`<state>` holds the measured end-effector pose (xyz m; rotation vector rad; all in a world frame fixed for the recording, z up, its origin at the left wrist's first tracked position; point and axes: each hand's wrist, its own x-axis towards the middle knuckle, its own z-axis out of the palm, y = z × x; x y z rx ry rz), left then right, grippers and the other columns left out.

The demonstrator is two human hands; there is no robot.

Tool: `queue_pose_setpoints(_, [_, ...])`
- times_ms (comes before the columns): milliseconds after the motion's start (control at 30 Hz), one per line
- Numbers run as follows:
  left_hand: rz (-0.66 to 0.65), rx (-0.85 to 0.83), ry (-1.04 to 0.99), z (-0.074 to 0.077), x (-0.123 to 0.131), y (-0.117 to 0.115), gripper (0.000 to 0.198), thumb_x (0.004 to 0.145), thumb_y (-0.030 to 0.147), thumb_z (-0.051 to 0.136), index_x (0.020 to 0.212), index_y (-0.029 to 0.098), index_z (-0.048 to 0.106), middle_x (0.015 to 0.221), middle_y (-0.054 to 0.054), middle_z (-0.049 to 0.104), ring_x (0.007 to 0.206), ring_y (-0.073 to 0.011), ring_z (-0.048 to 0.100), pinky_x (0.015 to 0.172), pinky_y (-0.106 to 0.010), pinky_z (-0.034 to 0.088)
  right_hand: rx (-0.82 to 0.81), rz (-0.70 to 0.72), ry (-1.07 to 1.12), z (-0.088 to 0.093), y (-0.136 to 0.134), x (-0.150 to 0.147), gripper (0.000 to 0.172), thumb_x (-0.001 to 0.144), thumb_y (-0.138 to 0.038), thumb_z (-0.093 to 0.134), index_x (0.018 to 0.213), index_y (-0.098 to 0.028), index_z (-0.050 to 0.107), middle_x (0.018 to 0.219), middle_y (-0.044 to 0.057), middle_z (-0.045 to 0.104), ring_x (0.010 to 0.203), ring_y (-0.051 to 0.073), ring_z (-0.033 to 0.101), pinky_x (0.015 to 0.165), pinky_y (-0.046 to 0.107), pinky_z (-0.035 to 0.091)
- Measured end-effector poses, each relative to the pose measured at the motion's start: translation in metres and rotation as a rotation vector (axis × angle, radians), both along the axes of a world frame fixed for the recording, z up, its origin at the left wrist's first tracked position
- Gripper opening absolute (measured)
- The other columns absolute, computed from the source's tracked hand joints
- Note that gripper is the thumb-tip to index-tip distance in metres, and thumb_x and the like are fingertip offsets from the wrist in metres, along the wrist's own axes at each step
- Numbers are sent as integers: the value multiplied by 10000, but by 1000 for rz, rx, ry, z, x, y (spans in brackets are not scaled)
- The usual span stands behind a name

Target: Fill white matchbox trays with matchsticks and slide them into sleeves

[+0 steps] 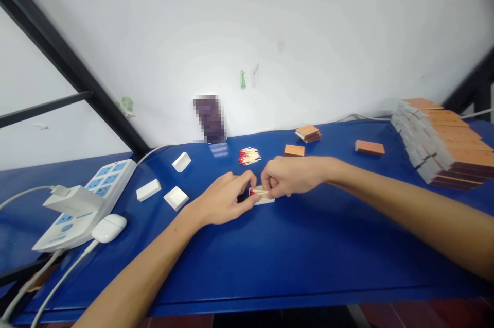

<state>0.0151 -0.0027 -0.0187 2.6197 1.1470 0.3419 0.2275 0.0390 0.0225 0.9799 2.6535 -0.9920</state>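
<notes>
A small white matchbox tray (265,202) lies on the blue table with red-tipped matches (261,194) in it. My left hand (219,199) grips the tray's left end between thumb and forefinger. Over its right end, my right hand (293,176) is closed, its curled fingers pressed down at the matches; exactly how many it touches is hidden. Just behind the hands lies a loose pile of matches (249,156), heads to the left. To the left are three more white trays: one at the back (181,162), one on its side (148,190) and one facing up (176,198).
Orange matchboxes (294,150) lie behind my right hand, with a short stack (308,133) and a single box (369,147) farther right. A large matchbox stack (443,142) stands at far right. Left are a power strip (119,176), earbud case (109,228) and cables. A blurred phone-like object (211,118) leans on the wall.
</notes>
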Motion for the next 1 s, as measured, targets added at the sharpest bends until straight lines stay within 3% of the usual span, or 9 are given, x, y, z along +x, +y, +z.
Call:
queue_pose_setpoints(133, [34, 18, 2, 1, -5, 0, 278, 889, 451, 542, 1039, 220, 508, 674, 44, 503, 655, -156, 447, 697, -297, 367, 13, 16, 14, 1, 1, 2, 54, 782, -209, 598, 801, -193, 645, 656, -1, 692, 576, 142, 624, 560, 250, 403])
queue_pose_setpoints(367, [-40, -22, 3, -1, -10, 4, 300, 888, 445, 539, 1085, 219, 546, 698, 45, 491, 603, -126, 435, 612, -274, 341, 49, 14, 80, 0, 3, 4, 92, 804, -218, 570, 824, -192, 656, 723, 12, 704, 617, 140, 619, 563, 252, 407])
queue_pose_setpoints(667, [-20, -8, 18, -5, -6, 4, 269, 848, 457, 594, 972, 218, 595, 685, 42, 506, 583, -118, 439, 573, -265, 326, 52, 57, 80, -1, 3, 4, 82, 779, -192, 607, 760, -186, 686, 694, -4, 672, 603, 123, 572, 564, 260, 383])
queue_pose_setpoints(1000, [-16, -41, 8, -3, -6, 3, 277, 838, 464, 629, 971, 225, 591, 665, 55, 465, 570, -109, 420, 566, -253, 312, -18, 70, 62, -1, 7, 7, 92, 796, -232, 633, 852, -192, 694, 775, 6, 704, 659, 133, 600, 568, 251, 402])
